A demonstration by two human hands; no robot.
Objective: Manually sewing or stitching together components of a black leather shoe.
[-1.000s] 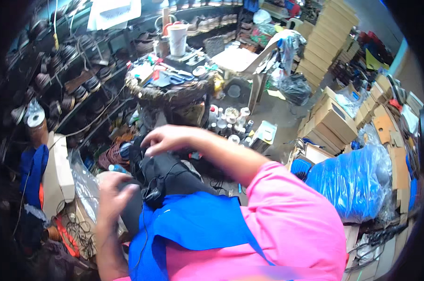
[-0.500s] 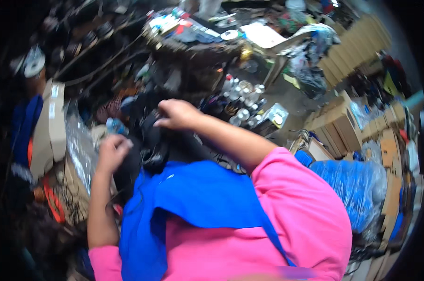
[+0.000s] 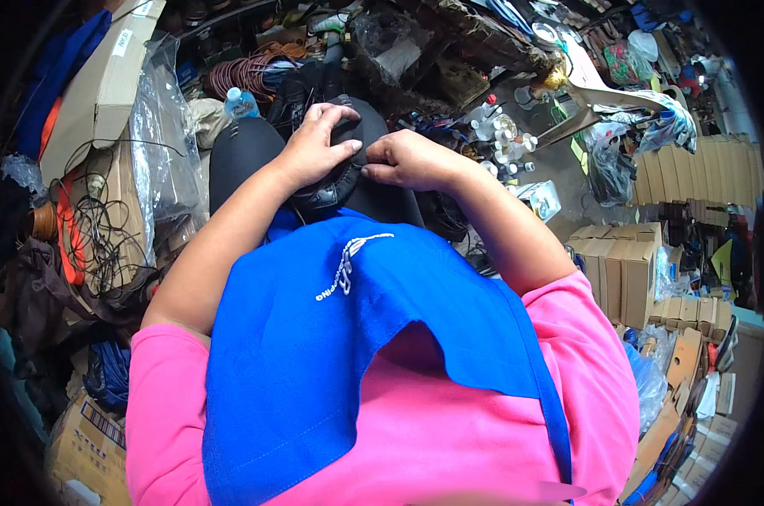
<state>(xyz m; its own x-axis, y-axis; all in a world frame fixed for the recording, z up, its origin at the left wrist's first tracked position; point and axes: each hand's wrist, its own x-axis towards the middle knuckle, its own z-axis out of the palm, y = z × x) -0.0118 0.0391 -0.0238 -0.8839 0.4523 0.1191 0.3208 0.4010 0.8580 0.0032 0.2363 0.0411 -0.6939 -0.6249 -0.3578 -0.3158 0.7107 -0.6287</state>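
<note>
I judge work on the black shoe [image 3: 321, 196] in the lap [image 3: 247, 164] underway, remainder unclear; left hand [image 3: 314, 148] over it, thumb and fingers apart; whether the curled right hand [image 3: 411, 160] grips anything, I can't tell.

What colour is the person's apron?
The apron is bright blue, showing best in the head view.

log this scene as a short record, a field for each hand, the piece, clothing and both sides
left hand: on a black item, thumb pointing toward the right hand
right hand: fingers bent, thumb close to them; anything pinched is too small to tell
piece: shiny black, probably a shoe, on the lap
clothing: blue apron, pink shirt
left side: cardboard, clear plastic sheet, bottle
right side: bottle cluster, cardboard boxes
</note>
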